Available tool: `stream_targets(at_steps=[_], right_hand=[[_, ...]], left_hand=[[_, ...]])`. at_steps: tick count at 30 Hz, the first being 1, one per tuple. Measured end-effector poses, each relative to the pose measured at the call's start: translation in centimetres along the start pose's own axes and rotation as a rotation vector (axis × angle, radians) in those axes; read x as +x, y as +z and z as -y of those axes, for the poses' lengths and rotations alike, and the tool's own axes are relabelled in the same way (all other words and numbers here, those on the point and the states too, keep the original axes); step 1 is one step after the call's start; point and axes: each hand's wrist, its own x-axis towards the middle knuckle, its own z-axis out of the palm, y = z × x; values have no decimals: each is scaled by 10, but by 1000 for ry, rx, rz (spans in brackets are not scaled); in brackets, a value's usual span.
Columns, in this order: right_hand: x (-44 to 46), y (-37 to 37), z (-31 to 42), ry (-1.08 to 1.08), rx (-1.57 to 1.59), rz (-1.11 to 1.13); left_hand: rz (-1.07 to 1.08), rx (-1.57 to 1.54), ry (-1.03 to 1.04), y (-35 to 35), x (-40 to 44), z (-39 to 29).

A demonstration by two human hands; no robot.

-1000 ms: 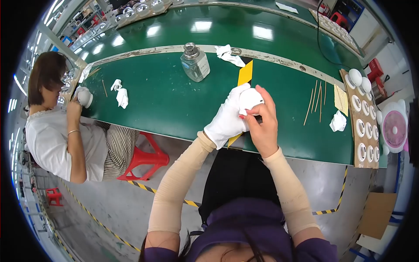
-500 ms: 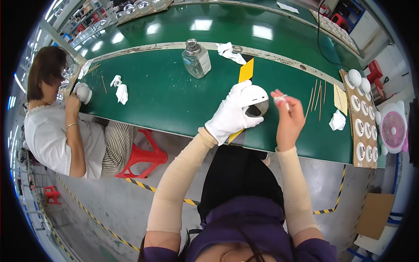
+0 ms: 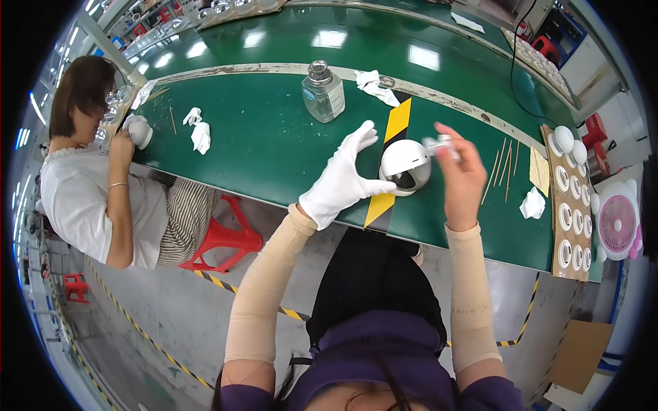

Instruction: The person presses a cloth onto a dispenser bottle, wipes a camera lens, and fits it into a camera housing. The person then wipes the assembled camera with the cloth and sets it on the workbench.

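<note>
A round white dome-camera housing (image 3: 406,164) with a dark, glossy lower part rests on the green table, over the yellow-black tape. My left hand (image 3: 343,171), in a white glove, is open beside it; the fingers are spread and the thumb tip reaches the dome's left edge. Whether the thumb touches it I cannot tell. At the dome's upper right, my bare right hand (image 3: 462,168) pinches a small white cloth (image 3: 441,144) between thumb and fingers.
A glass bottle (image 3: 323,94) with a metal top stands farther back. Thin wooden sticks (image 3: 508,168) and a crumpled cloth (image 3: 532,203) lie at right, beside a board (image 3: 561,264) of white round parts. At left, a co-worker (image 3: 89,185) holds a white dome (image 3: 139,131).
My left hand has let go of the dome and drawn back left, opening. The dome now sits lower, on the table. My right hand, still pinching the cloth, stays beside it.
</note>
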Motion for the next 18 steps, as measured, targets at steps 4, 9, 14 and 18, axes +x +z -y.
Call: stream_targets(at_steps=[4, 9, 14, 18], right_hand=[[12, 18, -6, -53, -402, 365], [27, -23, -36, 430, -170, 186], [-9, -11, -14, 224, 5, -17], [-22, 10, -5, 75, -166, 126]], left_hand=[[124, -6, -33, 9, 6, -15], [151, 175, 3, 4, 9, -12], [186, 16, -36, 11, 13, -7], [143, -27, 16, 12, 11, -8]])
